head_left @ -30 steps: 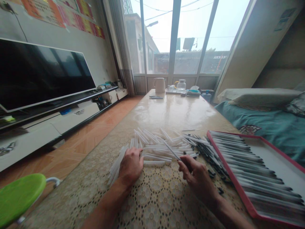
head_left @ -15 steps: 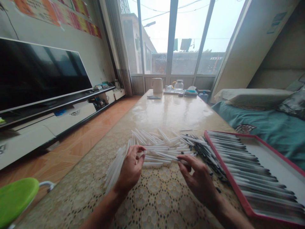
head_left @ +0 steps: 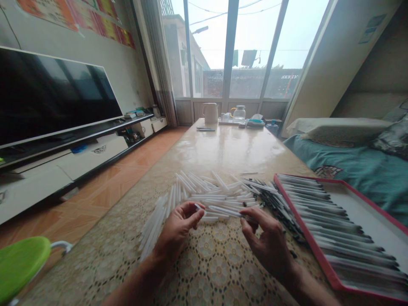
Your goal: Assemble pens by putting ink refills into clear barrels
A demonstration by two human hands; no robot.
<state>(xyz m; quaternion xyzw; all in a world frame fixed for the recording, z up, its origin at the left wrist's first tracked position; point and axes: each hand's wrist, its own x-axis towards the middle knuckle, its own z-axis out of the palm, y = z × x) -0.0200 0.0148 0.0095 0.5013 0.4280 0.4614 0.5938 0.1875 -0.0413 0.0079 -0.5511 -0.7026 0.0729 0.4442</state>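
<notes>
My left hand is raised just above the table with its fingers pinched on a small white pen piece. In my right hand a thin white pen tube is pinched at one end, its other end pointing left toward the left hand's fingertips. Behind both hands lies a pile of white pen tubes. To its right lies a heap of dark pen parts. A red-rimmed tray at the right holds several rows of finished pens.
The long table has a lace cloth under my hands. A white jug, a glass teapot and small items stand at its far end. Left are a television and a green stool; right is a bed.
My left hand has lifted off the tube pile and closed on a small piece. My right hand has turned its tube toward it, and the two hands have drawn closer together.
</notes>
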